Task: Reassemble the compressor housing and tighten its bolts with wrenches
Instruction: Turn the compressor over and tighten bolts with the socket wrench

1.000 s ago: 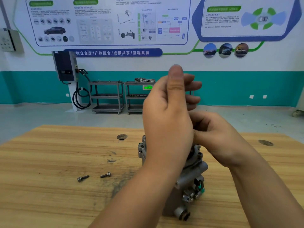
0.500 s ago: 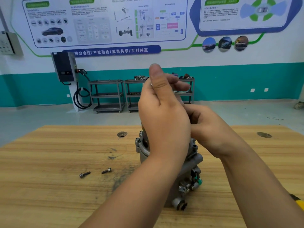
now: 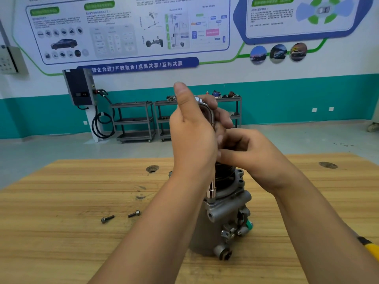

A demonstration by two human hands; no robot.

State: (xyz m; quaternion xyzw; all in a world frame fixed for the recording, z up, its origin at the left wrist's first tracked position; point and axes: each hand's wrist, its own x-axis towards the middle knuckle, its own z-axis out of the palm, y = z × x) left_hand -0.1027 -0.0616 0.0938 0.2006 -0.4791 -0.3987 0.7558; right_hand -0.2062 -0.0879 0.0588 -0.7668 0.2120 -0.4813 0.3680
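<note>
A grey metal compressor housing stands upright on the wooden table, mostly behind my left forearm. A chrome L-shaped socket wrench stands vertically with its socket end on the housing's top flange. My left hand grips the wrench's bent upper end, thumb raised. My right hand is curled just right of the shaft, its fingertips pinching it below the left hand. Two loose bolts, one and the other, lie on the table to the left.
A yellow and black tool handle shows at the table's right edge. Two round holes, one and another, mark the tabletop's far side. Metal shelf carts and a wall charger stand beyond the table.
Both hands have shifted slightly, and the chrome wrench's bend and socket end have come into sight. The housing and bolts have not moved on the table.
</note>
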